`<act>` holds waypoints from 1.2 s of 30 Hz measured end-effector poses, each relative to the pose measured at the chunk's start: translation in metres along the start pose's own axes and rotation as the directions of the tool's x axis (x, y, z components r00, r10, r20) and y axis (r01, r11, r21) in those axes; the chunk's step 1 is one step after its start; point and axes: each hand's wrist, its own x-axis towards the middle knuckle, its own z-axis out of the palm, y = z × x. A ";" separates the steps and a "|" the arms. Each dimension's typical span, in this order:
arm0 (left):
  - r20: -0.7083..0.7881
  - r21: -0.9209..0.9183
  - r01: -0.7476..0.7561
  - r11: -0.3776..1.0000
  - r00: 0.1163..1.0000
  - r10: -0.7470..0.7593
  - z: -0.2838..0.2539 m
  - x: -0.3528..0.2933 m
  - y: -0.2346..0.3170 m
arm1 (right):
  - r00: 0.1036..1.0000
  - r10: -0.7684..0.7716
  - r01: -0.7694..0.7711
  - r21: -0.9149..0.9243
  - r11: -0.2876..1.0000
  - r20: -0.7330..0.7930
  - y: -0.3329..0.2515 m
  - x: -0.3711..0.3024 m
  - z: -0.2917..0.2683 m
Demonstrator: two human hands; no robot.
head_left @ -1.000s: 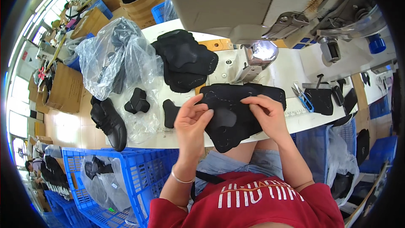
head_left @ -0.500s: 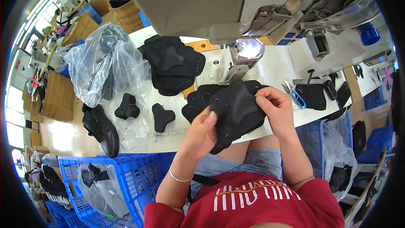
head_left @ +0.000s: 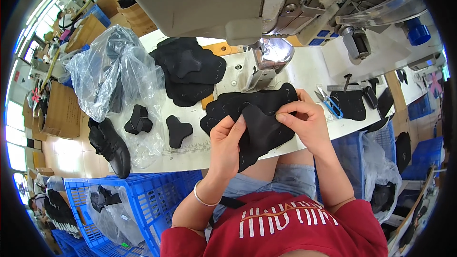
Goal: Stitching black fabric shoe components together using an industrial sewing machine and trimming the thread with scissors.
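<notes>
Black, irregular-shaped fabric piece (head_left: 264, 133), pinched on its left by the left hand (head_left: 225, 143), on its right by the right hand (head_left: 307, 123), presumably to hold it spread.

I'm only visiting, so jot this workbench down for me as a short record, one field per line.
Left hand: pinching black cloth
Right hand: pinching the same cloth, farther right
Beyond the hands: sewing machine
To the left: black shoe, clear plastic bag
To the right: blue-handled scissors
</notes>
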 end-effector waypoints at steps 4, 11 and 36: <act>-0.092 0.060 -0.070 0.996 0.993 0.075 -0.009 -0.002 -0.005 | 0.996 -0.076 0.066 -0.185 0.980 -0.047 -0.003 0.001 0.001; -0.082 0.198 -0.124 0.972 0.986 0.142 0.009 -0.001 -0.001 | 0.995 -0.091 0.086 -0.145 0.986 -0.028 -0.008 -0.003 0.005; 0.014 0.242 -0.038 0.969 0.999 0.036 0.003 -0.006 0.005 | 0.974 0.212 -0.161 0.399 0.903 -0.085 0.000 -0.028 0.013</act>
